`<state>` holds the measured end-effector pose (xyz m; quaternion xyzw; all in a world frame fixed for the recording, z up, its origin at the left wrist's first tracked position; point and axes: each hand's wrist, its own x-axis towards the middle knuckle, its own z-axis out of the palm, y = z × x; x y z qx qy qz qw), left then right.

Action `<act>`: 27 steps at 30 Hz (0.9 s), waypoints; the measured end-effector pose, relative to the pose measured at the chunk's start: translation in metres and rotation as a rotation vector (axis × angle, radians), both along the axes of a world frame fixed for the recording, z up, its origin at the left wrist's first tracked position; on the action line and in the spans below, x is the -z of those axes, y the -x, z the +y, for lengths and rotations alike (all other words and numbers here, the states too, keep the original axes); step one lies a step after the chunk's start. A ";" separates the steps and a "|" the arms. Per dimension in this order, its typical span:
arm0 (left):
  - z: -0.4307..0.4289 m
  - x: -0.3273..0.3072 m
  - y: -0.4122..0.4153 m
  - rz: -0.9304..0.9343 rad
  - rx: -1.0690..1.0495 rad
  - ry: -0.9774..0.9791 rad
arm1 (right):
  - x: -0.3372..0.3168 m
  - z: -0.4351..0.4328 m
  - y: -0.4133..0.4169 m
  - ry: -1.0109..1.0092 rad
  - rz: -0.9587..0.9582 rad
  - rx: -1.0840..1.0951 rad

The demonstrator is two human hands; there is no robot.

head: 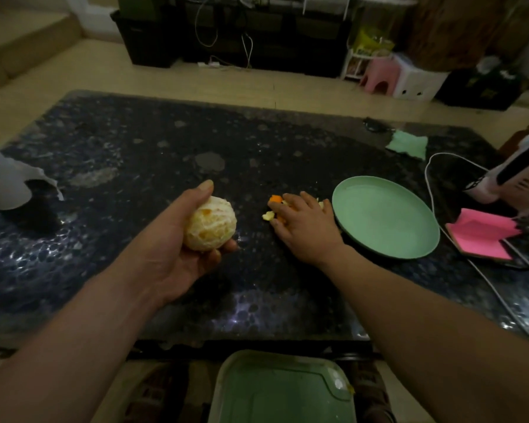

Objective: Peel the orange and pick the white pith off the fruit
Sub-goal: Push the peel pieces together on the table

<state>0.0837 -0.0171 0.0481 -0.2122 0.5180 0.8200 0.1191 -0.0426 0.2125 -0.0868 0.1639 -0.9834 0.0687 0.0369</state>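
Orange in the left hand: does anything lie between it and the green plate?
Yes. The right hand rests on a small pile of peel scraps on the table, directly between the orange, held in the left hand, and the green plate.

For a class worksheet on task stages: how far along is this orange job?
Done: the orange in the left hand looks fully peeled, and peel lies on the table beside the plate. In hand: the right hand rests on that peel. Left: white pith covers most of the fruit, so the picking is mostly ahead.
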 end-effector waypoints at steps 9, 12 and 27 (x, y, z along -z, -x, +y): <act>0.008 0.000 0.003 0.004 0.001 0.004 | -0.006 0.023 -0.032 0.024 0.098 -0.117; 0.011 0.000 0.001 0.008 0.007 0.012 | -0.001 0.048 -0.031 -0.009 0.048 -0.193; 0.015 0.002 0.004 0.016 0.007 0.033 | 0.000 -0.021 0.023 -0.056 -0.016 -0.048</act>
